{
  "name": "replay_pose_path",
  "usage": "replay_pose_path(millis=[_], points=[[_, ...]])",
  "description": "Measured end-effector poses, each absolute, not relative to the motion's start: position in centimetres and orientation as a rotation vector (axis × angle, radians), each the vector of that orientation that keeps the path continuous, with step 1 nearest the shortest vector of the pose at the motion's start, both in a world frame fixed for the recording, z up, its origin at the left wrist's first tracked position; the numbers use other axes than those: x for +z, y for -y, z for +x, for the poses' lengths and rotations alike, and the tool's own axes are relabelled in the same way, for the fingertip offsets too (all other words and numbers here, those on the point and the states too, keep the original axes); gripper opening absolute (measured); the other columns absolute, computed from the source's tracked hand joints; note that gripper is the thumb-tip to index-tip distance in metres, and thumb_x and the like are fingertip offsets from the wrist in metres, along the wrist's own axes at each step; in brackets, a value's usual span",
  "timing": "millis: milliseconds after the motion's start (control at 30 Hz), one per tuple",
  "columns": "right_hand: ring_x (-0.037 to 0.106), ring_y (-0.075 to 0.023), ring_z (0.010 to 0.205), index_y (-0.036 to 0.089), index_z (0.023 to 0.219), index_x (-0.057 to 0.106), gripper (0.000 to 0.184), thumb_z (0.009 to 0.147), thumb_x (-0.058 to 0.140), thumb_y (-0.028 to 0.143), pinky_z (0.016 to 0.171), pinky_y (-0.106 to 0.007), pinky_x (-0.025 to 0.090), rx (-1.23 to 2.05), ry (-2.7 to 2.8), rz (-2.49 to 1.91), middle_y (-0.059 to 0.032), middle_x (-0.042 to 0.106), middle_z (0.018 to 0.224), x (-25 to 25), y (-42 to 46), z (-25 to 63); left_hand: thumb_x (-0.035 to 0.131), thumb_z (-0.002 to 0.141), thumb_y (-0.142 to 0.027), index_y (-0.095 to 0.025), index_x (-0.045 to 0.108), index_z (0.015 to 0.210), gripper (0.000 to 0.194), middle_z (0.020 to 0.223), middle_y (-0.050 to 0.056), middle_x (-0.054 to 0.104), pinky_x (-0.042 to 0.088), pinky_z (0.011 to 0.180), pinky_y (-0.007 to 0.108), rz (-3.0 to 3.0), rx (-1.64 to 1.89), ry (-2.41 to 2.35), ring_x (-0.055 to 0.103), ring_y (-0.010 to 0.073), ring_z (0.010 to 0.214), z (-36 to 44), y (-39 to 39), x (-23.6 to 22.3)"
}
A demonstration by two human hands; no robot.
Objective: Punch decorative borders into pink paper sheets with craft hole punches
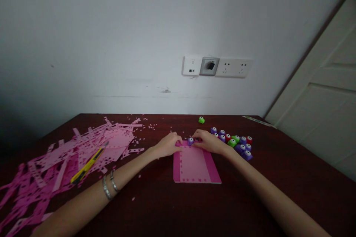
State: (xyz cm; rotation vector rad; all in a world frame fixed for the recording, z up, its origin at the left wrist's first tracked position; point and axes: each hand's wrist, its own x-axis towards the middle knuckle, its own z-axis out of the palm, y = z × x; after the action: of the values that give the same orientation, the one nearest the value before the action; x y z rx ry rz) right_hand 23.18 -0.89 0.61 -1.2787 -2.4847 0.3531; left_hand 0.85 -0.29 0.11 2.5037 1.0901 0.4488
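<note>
A pink sheet of paper point(194, 166) with punched edges lies on the dark wooden table point(250, 200) in front of me. A small purple craft punch point(190, 141) sits on its far edge. My right hand point(209, 141) has its fingers closed on the punch from the right. My left hand point(168, 144) presses on the sheet's far left corner, fingers curled, just left of the punch.
Several small punches, purple, green and red point(236, 141), cluster right of my right hand. One green punch point(201, 120) stands apart farther back. A pile of pink paper strips point(69, 155) with a yellow utility knife point(87, 165) lies at left. Wall sockets point(217, 66) are behind.
</note>
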Motion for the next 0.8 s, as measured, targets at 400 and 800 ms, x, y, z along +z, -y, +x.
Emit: replay_pose_path(millis=[400, 800], points=[[0.057, -0.0142, 0.064, 0.015, 0.074, 0.067, 0.017, 0.069, 0.052, 0.011, 0.057, -0.023, 0.038, 0.438, 2.527, -1.367, -0.0043, 0.067, 0.073, 2.2, 1.5, 23.2, 0.067, 0.067, -0.026, -0.014, 0.066, 0.071, 0.012, 0.072, 0.003, 0.060, 0.039, 0.062, 0.024, 2.399, 0.502, -1.052, 0.054, 0.0144, 0.069, 1.0, 0.1, 0.3], [0.054, -0.0121, 0.058, 0.013, 0.074, 0.067, 0.013, 0.069, 0.058, 0.021, 0.051, -0.021, 0.038, 0.808, 2.511, -1.424, -0.0023, 0.065, 0.067, 2.5, 1.7, 23.5, 0.065, 0.064, -0.020, -0.015, 0.066, 0.061, 0.006, 0.059, 0.000, 0.063, 0.039, 0.055, 0.021, 2.189, 0.477, -1.069, 0.054, 0.0099, 0.057, 0.6, -0.2, 0.6]])
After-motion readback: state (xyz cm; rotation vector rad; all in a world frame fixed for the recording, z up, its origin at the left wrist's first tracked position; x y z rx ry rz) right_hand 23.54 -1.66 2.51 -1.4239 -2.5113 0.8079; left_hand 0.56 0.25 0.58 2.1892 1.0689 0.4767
